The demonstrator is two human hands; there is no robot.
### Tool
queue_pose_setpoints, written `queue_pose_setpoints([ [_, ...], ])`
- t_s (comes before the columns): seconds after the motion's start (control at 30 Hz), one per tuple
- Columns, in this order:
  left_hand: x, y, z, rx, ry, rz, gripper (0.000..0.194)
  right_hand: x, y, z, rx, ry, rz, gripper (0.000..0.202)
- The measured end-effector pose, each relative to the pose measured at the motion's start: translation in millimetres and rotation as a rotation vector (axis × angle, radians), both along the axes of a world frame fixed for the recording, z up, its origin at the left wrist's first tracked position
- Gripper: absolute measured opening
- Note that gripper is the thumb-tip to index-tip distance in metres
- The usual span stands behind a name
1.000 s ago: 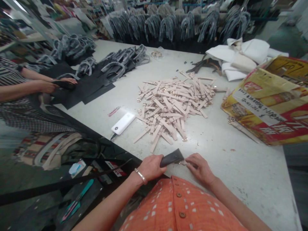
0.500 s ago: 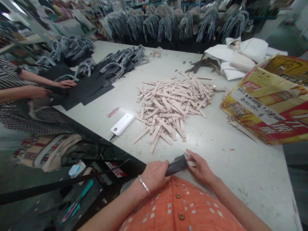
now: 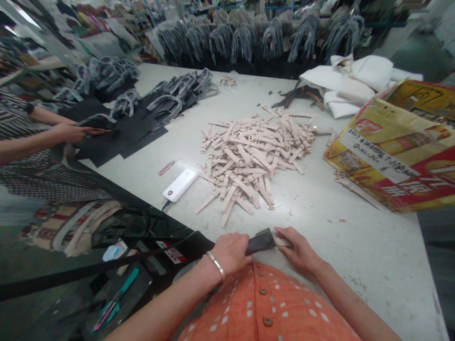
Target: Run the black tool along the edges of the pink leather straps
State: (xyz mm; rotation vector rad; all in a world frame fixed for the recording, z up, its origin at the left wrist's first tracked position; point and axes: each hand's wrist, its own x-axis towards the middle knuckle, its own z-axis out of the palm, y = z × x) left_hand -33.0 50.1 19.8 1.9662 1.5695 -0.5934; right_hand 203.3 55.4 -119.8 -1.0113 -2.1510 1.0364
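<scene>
Near the table's front edge, my left hand (image 3: 231,251) is wrapped round one end of a dark, flat piece (image 3: 261,241). At the other end of this piece, my right hand (image 3: 296,247) pinches a short pale strip (image 3: 282,242) that touches or enters the dark piece; which of the two I cannot tell. Beyond my hands lies a heap of pale straps with small metal buckles (image 3: 249,156). To the left of the heap are a white device (image 3: 180,184) with a cable and a small pink tool (image 3: 167,167).
On the right stands a yellow and red carton (image 3: 398,147), with white material (image 3: 355,80) behind it. At the left, a co-worker's hands (image 3: 76,132) handle black pieces (image 3: 135,128) with wrapped handles. Below the table edge, a teal tool (image 3: 117,298) lies on a dark surface.
My right hand has shifted slightly down and its fingers are closer together on the pale strip. The co-worker's hands have come together over the black pieces.
</scene>
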Motion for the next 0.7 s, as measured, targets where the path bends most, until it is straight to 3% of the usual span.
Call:
queue_pose_setpoints([
  [0.17, -1.4, -0.1, 3.7, -0.005, 0.017, -0.018, 0.028, -1.3, -6.9, -6.3, 0.103, -0.005, -0.051, 0.024],
  [0.27, 0.4, -0.6, 4.0, -0.005, 0.021, -0.032, 0.030, -1.0, -9.1, -8.9, 0.102, -0.002, -0.098, 0.023],
  [0.7, 25.5, 8.9, -5.4, 0.008, -0.028, -0.058, 0.027, 8.3, -1.9, -6.0, -0.043, -0.018, -0.028, 0.028],
])
